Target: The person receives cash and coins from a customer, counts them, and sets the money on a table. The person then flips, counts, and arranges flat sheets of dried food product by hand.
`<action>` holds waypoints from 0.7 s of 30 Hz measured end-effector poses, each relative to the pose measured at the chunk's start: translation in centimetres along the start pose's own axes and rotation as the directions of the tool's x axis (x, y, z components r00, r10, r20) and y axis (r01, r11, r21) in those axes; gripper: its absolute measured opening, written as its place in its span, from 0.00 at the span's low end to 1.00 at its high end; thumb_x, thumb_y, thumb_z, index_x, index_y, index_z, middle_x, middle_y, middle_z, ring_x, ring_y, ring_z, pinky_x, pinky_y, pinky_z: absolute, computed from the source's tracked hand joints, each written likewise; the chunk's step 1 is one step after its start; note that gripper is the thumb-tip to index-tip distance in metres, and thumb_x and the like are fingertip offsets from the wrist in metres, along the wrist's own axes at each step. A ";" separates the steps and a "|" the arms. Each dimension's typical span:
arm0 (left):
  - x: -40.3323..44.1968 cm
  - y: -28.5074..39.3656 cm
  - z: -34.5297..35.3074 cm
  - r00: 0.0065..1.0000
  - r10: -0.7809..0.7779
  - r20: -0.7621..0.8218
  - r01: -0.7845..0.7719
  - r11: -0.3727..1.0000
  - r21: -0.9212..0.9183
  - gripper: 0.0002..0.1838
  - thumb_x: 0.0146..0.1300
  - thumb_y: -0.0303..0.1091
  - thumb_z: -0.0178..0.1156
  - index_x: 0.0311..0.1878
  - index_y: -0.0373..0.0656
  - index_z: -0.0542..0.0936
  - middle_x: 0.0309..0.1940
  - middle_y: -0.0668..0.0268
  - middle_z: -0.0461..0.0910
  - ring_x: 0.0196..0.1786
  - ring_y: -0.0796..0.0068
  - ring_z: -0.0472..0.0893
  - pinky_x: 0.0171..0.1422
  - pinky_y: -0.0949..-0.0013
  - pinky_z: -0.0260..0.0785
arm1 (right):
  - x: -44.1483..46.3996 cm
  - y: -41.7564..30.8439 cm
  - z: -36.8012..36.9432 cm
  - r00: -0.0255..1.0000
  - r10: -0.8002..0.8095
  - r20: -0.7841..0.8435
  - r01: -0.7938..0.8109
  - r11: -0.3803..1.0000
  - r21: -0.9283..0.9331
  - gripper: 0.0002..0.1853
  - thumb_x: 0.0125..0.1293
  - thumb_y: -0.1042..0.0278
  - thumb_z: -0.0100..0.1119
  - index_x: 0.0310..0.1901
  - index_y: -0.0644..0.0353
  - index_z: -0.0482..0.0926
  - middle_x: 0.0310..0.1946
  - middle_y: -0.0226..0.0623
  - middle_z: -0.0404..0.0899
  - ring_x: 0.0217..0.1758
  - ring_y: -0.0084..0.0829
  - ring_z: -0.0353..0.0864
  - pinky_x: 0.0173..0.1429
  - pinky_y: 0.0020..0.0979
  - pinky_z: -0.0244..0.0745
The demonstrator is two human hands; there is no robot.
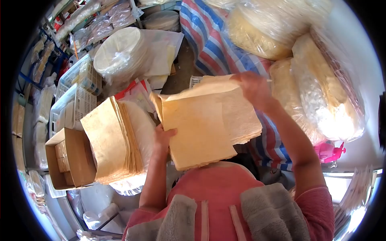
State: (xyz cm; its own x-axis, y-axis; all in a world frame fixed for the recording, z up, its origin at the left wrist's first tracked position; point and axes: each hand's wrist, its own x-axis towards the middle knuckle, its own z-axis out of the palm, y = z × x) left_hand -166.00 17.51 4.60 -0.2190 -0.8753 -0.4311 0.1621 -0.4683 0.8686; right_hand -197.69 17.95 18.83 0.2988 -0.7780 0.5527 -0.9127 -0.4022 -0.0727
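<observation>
A thick stack of tan paper sheets [197,128] lies close in front of my body. My left hand [164,138] grips its left edge, with the thumb on top of the sheets. At the far right corner of a second, offset pile of sheets [245,116], my right hand [253,89] is closed on a sheet's edge; the hand is slightly blurred. One sheet along the far side is lifted and curved. Another stack of tan sheets [108,140] stands to the left of my left hand, leaning a little.
An open cardboard box [76,160] and white plastic baskets [82,106] stand at the left. Wrapped round stacks [120,52] lie behind. Striped plastic sheeting [209,40] and bagged goods [321,84] fill the right, beside a pink object [329,152].
</observation>
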 end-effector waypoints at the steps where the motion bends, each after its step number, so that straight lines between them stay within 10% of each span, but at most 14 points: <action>1: -0.2 0.2 0.1 1.000 -0.004 0.012 0.004 1.000 -0.011 0.17 0.48 0.18 0.57 0.45 0.31 0.75 0.37 0.59 0.79 0.36 0.69 0.79 0.40 0.69 0.73 | 0.7 1.2 -0.5 1.000 -0.017 -0.004 0.016 0.998 -0.063 0.13 0.51 0.80 0.54 0.37 0.54 0.80 0.30 0.40 0.79 0.32 0.37 0.79 0.35 0.34 0.74; 11: 1.0 0.4 0.2 0.992 0.091 0.088 -0.087 0.995 -0.048 0.17 0.49 0.19 0.57 0.46 0.32 0.74 0.37 0.61 0.79 0.35 0.71 0.79 0.41 0.70 0.72 | 1.3 5.5 -7.7 0.966 0.112 -0.235 -0.146 0.980 -0.133 0.11 0.51 0.80 0.54 0.36 0.56 0.79 0.33 0.38 0.80 0.34 0.40 0.79 0.38 0.34 0.75; 15: 1.2 1.0 0.4 0.990 0.116 0.075 -0.114 0.993 -0.039 0.17 0.50 0.19 0.57 0.46 0.32 0.74 0.38 0.61 0.79 0.36 0.72 0.79 0.42 0.71 0.72 | -8.2 5.6 -4.5 0.996 0.090 0.008 -0.086 0.976 -0.197 0.20 0.50 0.81 0.49 0.46 0.57 0.78 0.46 0.38 0.79 0.52 0.39 0.76 0.64 0.43 0.62; 18: 1.3 1.6 0.7 0.990 0.118 0.072 -0.115 0.992 -0.044 0.18 0.50 0.19 0.55 0.47 0.32 0.74 0.38 0.61 0.79 0.37 0.72 0.79 0.43 0.71 0.72 | -17.7 6.1 2.1 0.961 0.137 0.240 -0.100 0.982 -0.159 0.22 0.46 0.80 0.51 0.46 0.56 0.75 0.47 0.36 0.76 0.56 0.35 0.72 0.65 0.52 0.56; 21: 1.9 1.2 1.8 0.995 0.081 0.064 -0.079 0.996 -0.029 0.17 0.50 0.19 0.54 0.47 0.32 0.74 0.38 0.61 0.79 0.37 0.72 0.79 0.43 0.72 0.71 | -20.8 3.1 5.9 0.385 0.479 0.789 -0.357 0.866 -0.351 0.28 0.54 0.70 0.57 0.59 0.53 0.67 0.62 0.38 0.62 0.67 0.38 0.58 0.64 0.65 0.46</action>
State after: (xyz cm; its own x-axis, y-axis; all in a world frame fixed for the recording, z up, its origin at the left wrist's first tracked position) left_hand -167.99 15.53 5.29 -0.2659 -0.9008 -0.3433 0.2068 -0.4011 0.8924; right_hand -205.09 30.01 2.21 -0.1017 -0.8730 -0.4769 -0.9946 0.0990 0.0309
